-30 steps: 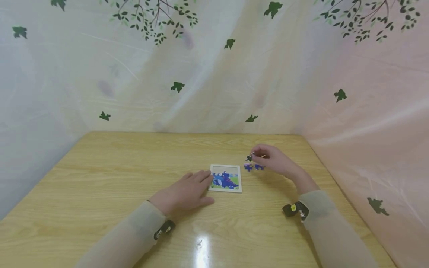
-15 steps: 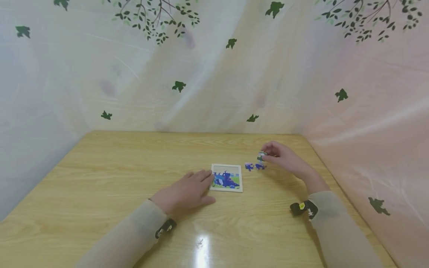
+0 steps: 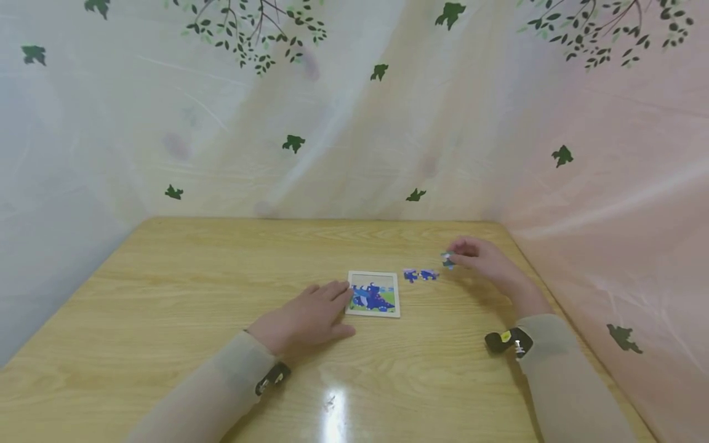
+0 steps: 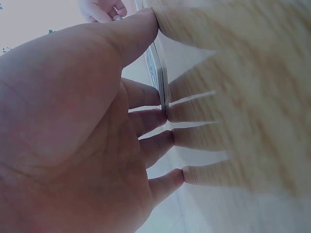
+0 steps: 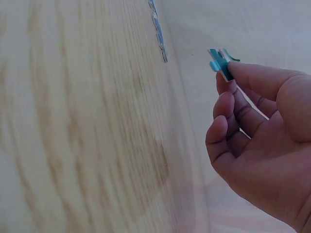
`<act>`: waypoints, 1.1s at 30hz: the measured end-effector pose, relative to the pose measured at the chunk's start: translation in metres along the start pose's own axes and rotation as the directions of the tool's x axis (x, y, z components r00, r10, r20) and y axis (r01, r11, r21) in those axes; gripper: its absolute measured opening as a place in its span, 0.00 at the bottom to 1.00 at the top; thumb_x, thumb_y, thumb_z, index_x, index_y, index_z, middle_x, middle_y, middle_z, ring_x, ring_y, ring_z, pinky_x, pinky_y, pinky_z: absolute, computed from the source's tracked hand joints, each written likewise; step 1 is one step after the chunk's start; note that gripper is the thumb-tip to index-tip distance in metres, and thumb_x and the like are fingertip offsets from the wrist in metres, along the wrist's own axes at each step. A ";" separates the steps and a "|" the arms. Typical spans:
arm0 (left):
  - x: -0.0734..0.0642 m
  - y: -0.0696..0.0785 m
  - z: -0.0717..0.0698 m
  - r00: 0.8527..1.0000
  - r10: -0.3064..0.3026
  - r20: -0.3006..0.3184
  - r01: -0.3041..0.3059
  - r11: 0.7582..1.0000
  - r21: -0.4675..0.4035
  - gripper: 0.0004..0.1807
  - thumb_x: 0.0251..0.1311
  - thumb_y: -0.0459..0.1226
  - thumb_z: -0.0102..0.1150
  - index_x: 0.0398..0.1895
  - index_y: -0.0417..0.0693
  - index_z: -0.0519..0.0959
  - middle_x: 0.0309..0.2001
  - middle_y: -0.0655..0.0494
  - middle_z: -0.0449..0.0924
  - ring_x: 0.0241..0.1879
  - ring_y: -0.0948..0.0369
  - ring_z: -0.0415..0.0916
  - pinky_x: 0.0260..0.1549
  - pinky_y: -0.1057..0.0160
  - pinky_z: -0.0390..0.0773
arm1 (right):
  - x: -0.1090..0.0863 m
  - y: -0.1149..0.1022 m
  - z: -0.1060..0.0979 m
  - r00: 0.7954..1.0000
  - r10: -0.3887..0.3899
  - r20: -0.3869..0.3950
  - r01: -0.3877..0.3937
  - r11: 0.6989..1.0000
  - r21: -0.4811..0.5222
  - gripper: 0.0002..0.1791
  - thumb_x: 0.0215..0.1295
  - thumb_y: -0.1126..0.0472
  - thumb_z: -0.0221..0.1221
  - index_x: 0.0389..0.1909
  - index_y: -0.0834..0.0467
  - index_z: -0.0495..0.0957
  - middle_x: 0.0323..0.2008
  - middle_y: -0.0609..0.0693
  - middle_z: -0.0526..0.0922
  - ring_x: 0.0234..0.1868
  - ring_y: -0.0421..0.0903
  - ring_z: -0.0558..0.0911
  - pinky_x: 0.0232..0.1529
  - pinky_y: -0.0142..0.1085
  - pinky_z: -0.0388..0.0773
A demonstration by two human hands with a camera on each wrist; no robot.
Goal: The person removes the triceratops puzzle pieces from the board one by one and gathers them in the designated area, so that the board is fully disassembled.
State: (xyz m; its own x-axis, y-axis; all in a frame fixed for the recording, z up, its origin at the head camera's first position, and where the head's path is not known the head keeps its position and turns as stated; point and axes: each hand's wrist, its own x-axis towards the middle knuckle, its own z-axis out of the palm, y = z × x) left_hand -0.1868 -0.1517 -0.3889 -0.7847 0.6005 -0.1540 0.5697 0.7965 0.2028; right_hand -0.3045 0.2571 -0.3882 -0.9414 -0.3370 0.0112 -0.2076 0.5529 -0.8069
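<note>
A small square jigsaw tray (image 3: 397, 307) with a white frame lies on the table, its lower part filled with a blue dinosaur picture and a bare strip along the top. My left hand (image 3: 304, 317) rests flat beside it, straight fingertips at the frame's left edge; the left wrist view shows the fingertips touching the tabletop. Between thumb and index finger, my right hand (image 3: 482, 258) pinches a teal and white puzzle piece (image 5: 221, 65), held above the table. To its left lie two loose purple-blue puzzle pieces, a left one (image 3: 410, 275) and a right one (image 3: 428, 274).
The wood-grain table (image 3: 194, 277) reaches back to a pale curtain (image 3: 343, 123) printed with leaves. Another pinkish curtain (image 3: 609, 246) hangs along the right edge. Black cameras are strapped to both wrists.
My right hand has moved to the right with the pinched puzzle piece, away from above the two loose pieces. The left hand and the tray have stayed in place.
</note>
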 end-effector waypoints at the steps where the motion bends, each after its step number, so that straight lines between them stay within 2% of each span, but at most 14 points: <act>1: 0.000 0.000 0.000 1.000 0.000 -0.001 0.000 1.000 -0.002 0.45 0.84 0.60 0.51 0.89 0.41 0.56 0.89 0.42 0.51 0.87 0.43 0.48 0.85 0.38 0.49 | 0.000 0.001 0.000 1.000 0.005 0.005 -0.005 1.000 0.005 0.18 0.83 0.58 0.63 0.63 0.67 0.79 0.55 0.61 0.87 0.57 0.52 0.82 0.61 0.45 0.79; 7: 0.000 0.000 0.001 1.000 -0.002 -0.003 0.002 1.000 -0.007 0.45 0.84 0.60 0.51 0.89 0.41 0.57 0.89 0.43 0.51 0.87 0.44 0.48 0.85 0.38 0.49 | -0.004 0.003 0.000 0.997 0.054 0.061 -0.056 0.998 0.024 0.15 0.81 0.60 0.65 0.58 0.66 0.81 0.49 0.59 0.87 0.49 0.53 0.83 0.51 0.42 0.80; 12: -0.001 0.001 0.000 1.000 -0.006 0.002 0.006 1.000 -0.011 0.45 0.84 0.60 0.51 0.89 0.41 0.56 0.89 0.43 0.51 0.87 0.44 0.48 0.85 0.39 0.49 | -0.004 0.006 0.001 0.992 0.055 0.116 -0.056 0.998 0.002 0.13 0.81 0.63 0.64 0.56 0.69 0.80 0.48 0.60 0.87 0.46 0.50 0.82 0.44 0.38 0.78; 20: -0.003 0.002 -0.001 1.000 -0.005 -0.002 0.005 1.000 0.002 0.45 0.84 0.60 0.51 0.89 0.41 0.56 0.89 0.43 0.50 0.87 0.44 0.48 0.85 0.38 0.49 | -0.002 0.010 0.003 0.993 0.061 0.104 -0.055 0.996 -0.065 0.13 0.81 0.60 0.65 0.55 0.66 0.82 0.50 0.58 0.86 0.49 0.49 0.79 0.48 0.41 0.74; 33: 0.000 0.002 0.000 1.000 -0.017 0.003 0.017 1.000 0.013 0.46 0.84 0.61 0.50 0.90 0.42 0.55 0.89 0.43 0.50 0.87 0.43 0.48 0.85 0.38 0.49 | 0.001 0.013 0.006 0.995 0.044 0.089 -0.028 0.985 -0.171 0.13 0.80 0.60 0.65 0.54 0.66 0.83 0.46 0.55 0.84 0.48 0.50 0.78 0.50 0.40 0.76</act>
State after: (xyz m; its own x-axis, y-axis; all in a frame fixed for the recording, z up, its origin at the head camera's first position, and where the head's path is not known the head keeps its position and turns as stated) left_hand -0.1851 -0.1500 -0.3883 -0.7938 0.5867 -0.1603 0.5591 0.8077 0.1875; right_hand -0.3061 0.2593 -0.4022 -0.9221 -0.3792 -0.0766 -0.2236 0.6841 -0.6943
